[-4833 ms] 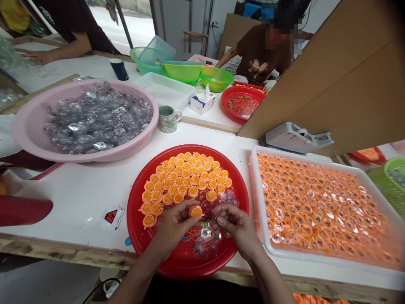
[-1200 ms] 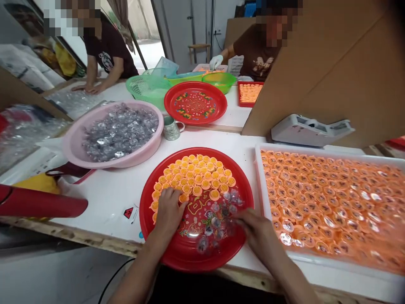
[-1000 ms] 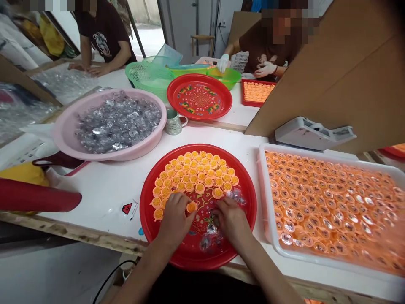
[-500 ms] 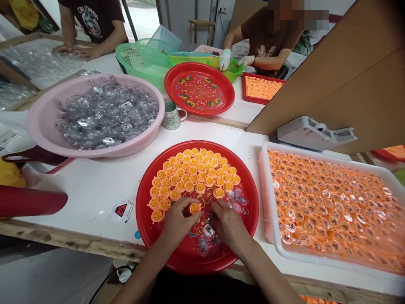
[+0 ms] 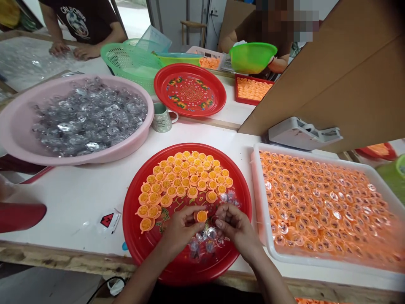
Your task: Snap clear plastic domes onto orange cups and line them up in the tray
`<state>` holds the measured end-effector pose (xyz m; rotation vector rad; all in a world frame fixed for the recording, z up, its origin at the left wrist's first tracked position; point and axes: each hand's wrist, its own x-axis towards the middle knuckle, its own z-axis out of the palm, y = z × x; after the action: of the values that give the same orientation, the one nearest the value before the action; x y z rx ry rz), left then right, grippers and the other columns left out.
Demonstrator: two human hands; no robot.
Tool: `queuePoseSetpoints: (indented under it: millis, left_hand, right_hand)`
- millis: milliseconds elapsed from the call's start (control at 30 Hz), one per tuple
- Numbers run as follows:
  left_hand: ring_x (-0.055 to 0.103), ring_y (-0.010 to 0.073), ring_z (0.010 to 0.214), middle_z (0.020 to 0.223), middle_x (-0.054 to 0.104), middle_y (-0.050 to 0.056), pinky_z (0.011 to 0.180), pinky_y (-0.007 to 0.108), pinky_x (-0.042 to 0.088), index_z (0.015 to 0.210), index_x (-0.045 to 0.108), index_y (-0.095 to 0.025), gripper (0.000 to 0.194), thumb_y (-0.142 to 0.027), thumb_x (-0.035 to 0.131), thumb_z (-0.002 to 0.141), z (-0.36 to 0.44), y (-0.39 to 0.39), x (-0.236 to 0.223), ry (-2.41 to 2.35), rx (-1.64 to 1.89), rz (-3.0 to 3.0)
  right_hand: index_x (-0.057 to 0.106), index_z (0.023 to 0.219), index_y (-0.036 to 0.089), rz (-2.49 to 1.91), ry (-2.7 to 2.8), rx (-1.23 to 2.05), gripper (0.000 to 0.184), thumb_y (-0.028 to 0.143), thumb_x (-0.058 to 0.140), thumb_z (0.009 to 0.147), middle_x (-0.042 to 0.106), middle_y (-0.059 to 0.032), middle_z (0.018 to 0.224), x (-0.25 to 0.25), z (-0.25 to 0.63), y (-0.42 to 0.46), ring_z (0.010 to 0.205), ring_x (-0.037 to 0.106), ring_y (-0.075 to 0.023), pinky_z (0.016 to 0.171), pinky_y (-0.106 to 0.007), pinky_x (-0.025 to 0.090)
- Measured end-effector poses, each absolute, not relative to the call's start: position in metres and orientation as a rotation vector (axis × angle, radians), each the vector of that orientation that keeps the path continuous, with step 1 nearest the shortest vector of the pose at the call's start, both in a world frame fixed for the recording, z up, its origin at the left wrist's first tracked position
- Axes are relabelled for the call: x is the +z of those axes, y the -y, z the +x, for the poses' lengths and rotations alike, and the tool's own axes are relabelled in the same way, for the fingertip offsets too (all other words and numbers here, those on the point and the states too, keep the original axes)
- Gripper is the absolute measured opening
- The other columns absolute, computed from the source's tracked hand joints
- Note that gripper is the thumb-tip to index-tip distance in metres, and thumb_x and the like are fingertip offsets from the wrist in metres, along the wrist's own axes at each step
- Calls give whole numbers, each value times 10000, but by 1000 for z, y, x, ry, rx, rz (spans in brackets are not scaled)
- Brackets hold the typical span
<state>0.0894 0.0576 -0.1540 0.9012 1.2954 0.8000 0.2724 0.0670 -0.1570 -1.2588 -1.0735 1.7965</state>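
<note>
My left hand [image 5: 182, 230] pinches a small orange cup-shaped plastic piece [image 5: 201, 216], its yellow-orange round face turned up. Close by on the right, my right hand [image 5: 236, 226] has thumb and fingers pressed together; whatever is between them is too small to make out. Both hands are over a round red tray [image 5: 133, 219]. Rows of similar orange pieces [image 5: 184, 174] cover its far half. Small clear domed pieces [image 5: 211, 233] lie loose beneath my hands, and more clear pieces [image 5: 230, 196] rest near the tray's right side.
A pink basin [image 5: 126, 147] heaped with clear pieces stands left, beside a mug [image 5: 162, 118]. On the right is a white bin [image 5: 272, 249] of orange pieces with clear tops. Behind are a tape dispenser [image 5: 303, 133], cardboard panel [image 5: 341, 84] and second red tray [image 5: 190, 93]. Two people work opposite.
My left hand reached among the orange pieces and came back holding one. My right hand went to the clear pieces and returned beside it. A person opposite has raised a green bowl.
</note>
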Motion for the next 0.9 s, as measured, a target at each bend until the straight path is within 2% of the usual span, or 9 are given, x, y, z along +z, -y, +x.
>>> queuePoseSetpoints:
  millis: [133,367,600,733,900]
  left_hand:
    - [692,217,878,947,750,47,766,305,551,1022,703,-175,377,-225,724,648,94,-57,-153,-1283,835,833]
    - [679,208,903,961,742,51,795,297,532,1014,695,-170,379,-235,738,643,95,-57,-154,-1271,839,790]
    - [674,205,790,842,720,31,694,314,546,964,680,-167,377,-276,761,613,99,-58,-156,-1219,832,712]
    - [676,208,849,873,723,40,771,319,530,949,678,-161,344,-249,756,626,99,-58,-153,-1218,841,752]
    - [673,213,865,890,726,46,788,321,522,944,682,-159,323,-244,746,639,99,-59,-151,-1258,828,804]
  right_hand:
    - [633,888,194,-1226,1058,1831,286,410,756,747,591,31,638,-156,272,-66,562,550,-108,537,-228,440]
    - [562,866,205,-1100,881,1850,216,340,719,807,637,15,668,-161,272,-65,597,590,-130,586,-256,480]
    - [657,895,190,-1156,825,1792,238,317,779,736,651,1,729,-163,271,-64,661,574,-119,607,-221,436]
    - [634,838,186,-1161,669,1849,274,325,816,688,631,0,681,-163,271,-65,590,544,-115,544,-219,420]
    - [652,823,178,-1120,602,1892,259,307,829,685,638,0,680,-161,269,-66,616,574,-111,569,-212,454]
